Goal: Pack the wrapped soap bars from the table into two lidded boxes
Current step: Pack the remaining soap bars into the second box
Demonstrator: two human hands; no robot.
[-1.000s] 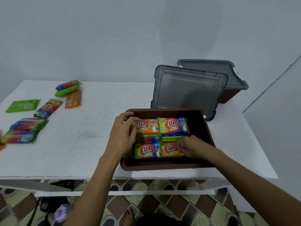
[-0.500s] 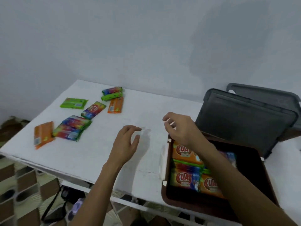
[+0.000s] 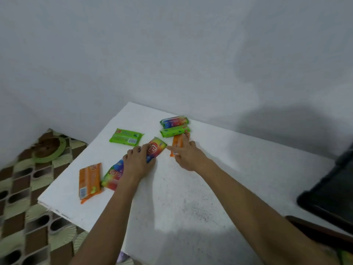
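Observation:
Wrapped soap bars lie on the left half of the white table (image 3: 191,197). My left hand (image 3: 136,163) closes over the near end of a rainbow soap bar (image 3: 156,149). My right hand (image 3: 188,156) lies with spread fingers on an orange bar (image 3: 177,142); it is not gripping it. Behind them sit a rainbow bar (image 3: 174,120) and a green bar (image 3: 174,131). A flat green bar (image 3: 126,137), an orange bar (image 3: 89,179) and a rainbow stack (image 3: 112,175) lie further left. Only the brown box's rim (image 3: 315,229) shows at the right edge.
A dark grey lid (image 3: 332,190) leans at the right edge, above the box rim. The table's left edge and near corner drop to a patterned tile floor (image 3: 19,207), where a round green-rimmed object (image 3: 48,148) lies. A plain wall stands behind the table.
My view swung left, away from the box. Both hands left the box and reached across the table; the left one took hold of the rainbow bar and the right one landed on the orange bar.

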